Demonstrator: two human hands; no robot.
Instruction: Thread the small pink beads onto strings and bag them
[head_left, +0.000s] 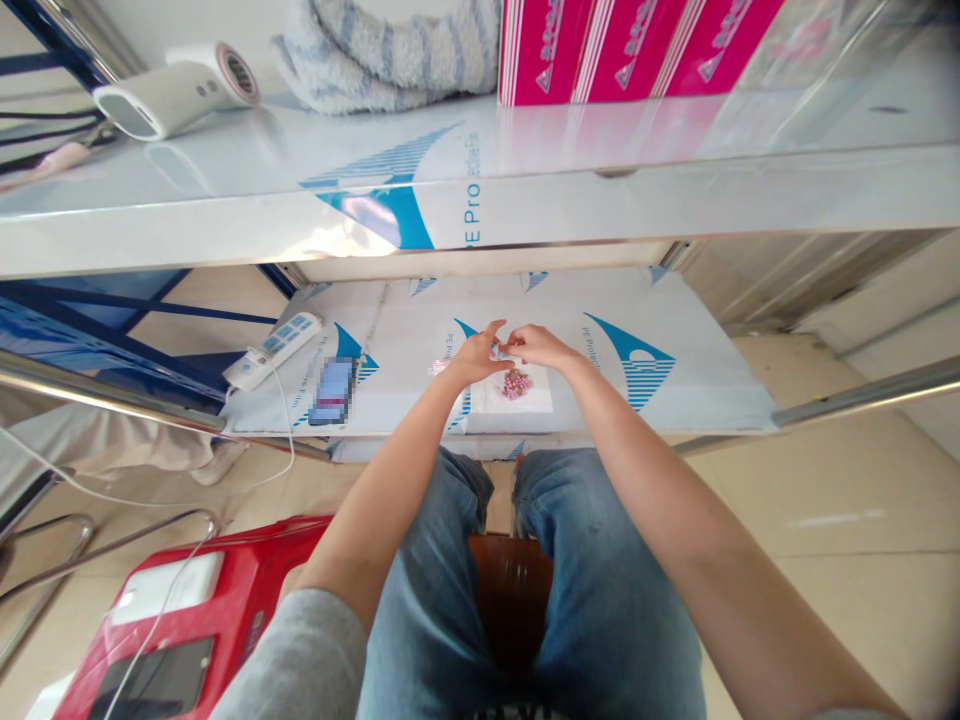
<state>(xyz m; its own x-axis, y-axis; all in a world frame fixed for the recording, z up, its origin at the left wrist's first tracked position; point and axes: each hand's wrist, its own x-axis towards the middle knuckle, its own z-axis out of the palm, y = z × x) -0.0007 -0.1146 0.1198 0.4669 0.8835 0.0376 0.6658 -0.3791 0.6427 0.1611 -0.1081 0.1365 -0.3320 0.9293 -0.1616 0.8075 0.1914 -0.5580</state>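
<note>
Jeans (600, 570) closest; near the surface's (720, 385) front edge, my left hand's (475, 358) thumb and forefinger stand apart, my right hand (541, 346) bunches fingertips by a tiny pale piece (498, 351), grip unclear; roundish pink beads (516, 384) lie on my side, left thumb nearer.

Upper shelf (570, 205) at 12 o'clock looks smooth, glossy; towel (420, 55) at 11 o'clock is rough, fluffy cloth; jeans (630, 580), 6 o'clock, matt denim; hair dryer (180, 90), 10 o'clock, smooth plastic.

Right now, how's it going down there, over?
Left hand and right hand close together, small blurred item between. Pink bead-like cluster on white sheet nearby. Phone apart, leftward.
</note>
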